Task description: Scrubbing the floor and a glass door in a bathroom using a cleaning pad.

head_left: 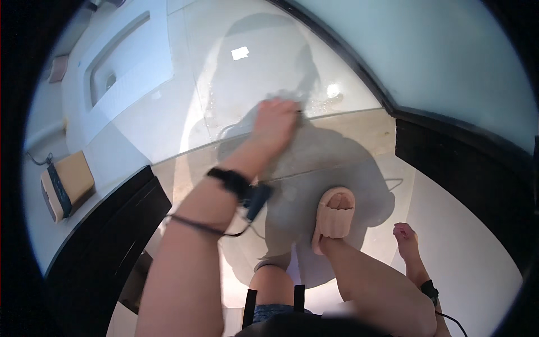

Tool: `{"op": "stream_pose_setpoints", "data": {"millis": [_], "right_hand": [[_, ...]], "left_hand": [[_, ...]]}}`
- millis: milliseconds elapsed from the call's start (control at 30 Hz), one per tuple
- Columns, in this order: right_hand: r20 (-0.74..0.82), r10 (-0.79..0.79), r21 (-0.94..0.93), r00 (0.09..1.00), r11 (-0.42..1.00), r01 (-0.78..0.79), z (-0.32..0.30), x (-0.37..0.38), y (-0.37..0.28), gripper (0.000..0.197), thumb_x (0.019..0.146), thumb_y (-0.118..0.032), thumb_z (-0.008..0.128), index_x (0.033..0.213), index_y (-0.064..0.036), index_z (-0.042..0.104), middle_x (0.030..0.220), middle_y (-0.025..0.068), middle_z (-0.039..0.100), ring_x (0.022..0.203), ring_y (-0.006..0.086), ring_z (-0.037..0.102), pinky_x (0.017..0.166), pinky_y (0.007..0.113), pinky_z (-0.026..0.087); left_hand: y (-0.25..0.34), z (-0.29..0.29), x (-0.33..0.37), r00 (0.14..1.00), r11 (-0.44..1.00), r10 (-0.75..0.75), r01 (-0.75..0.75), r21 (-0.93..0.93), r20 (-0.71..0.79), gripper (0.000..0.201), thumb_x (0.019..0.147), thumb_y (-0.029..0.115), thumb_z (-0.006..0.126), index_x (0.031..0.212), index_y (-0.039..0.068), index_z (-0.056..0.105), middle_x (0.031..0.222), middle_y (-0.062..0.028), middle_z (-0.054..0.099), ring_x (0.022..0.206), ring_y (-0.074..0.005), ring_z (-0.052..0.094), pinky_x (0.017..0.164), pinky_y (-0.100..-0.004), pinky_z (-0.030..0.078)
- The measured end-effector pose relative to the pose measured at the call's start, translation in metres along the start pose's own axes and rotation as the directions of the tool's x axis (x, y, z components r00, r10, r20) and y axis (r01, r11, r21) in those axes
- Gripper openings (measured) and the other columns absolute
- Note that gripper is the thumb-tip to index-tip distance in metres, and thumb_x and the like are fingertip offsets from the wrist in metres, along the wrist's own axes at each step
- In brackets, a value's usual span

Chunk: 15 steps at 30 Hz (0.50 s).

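My left hand [275, 123] reaches forward and down to the wet pale floor beside the raised sill [348, 126]. Its fingers are bent and blurred by motion. A small dark bit shows at the hand's right edge, but what lies under the palm is hidden. Around my left wrist runs a black strap with a dark device [255, 202] and a cable. My right hand [406, 241] is at the lower right near the white wall [466, 224], its fingers curled in with nothing visible in them. A black band circles that wrist.
My foot wears a pink slipper [337, 216] on the tiles. A frosted glass panel [460, 62] in a dark frame borders the right. At the left are a white recessed basin [120, 73] and a tan block with a dark strap [70, 185]. Dark panels [106, 241] flank the opening.
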State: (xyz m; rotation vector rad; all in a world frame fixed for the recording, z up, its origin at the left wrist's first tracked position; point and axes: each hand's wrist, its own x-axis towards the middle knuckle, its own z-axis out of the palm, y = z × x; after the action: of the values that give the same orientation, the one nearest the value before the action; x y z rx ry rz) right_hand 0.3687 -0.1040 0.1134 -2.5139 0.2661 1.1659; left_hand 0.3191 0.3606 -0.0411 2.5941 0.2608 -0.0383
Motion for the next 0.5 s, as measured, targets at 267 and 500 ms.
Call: {"op": "stream_pose_setpoints", "data": {"millis": [267,500], "right_hand": [[-0.021,0.081,-0.006,0.997,0.997,-0.081,-0.010,-0.013,0.041,0.017,0.082,-0.010,0.061,0.096,-0.0020,0.061,0.080,0.0072,0.063,0.074,0.0138,0.060,0.069,0.026,0.048],[0.012,0.075,0.062,0.997,0.995,-0.075,-0.005,-0.009,0.056,0.018,0.083,-0.012,0.059,0.097,-0.0002,0.060,0.080,0.0074,0.063,0.075,0.0142,0.060,0.070,0.027,0.048]], "left_hand": [[-0.120,-0.059,-0.108,0.924,0.896,-0.346,0.377,0.234,-0.164,0.025,0.074,0.016,0.060,0.097,0.007,0.063,0.078,-0.0083,0.056,0.077,-0.0287,0.054,0.064,-0.0404,0.044],[-0.039,-0.006,0.055,0.892,0.870,-0.403,0.443,0.216,-0.207,0.021,0.073,0.015,0.055,0.092,0.010,0.063,0.094,-0.0087,0.056,0.092,-0.0260,0.052,0.076,-0.0421,0.040]]}}
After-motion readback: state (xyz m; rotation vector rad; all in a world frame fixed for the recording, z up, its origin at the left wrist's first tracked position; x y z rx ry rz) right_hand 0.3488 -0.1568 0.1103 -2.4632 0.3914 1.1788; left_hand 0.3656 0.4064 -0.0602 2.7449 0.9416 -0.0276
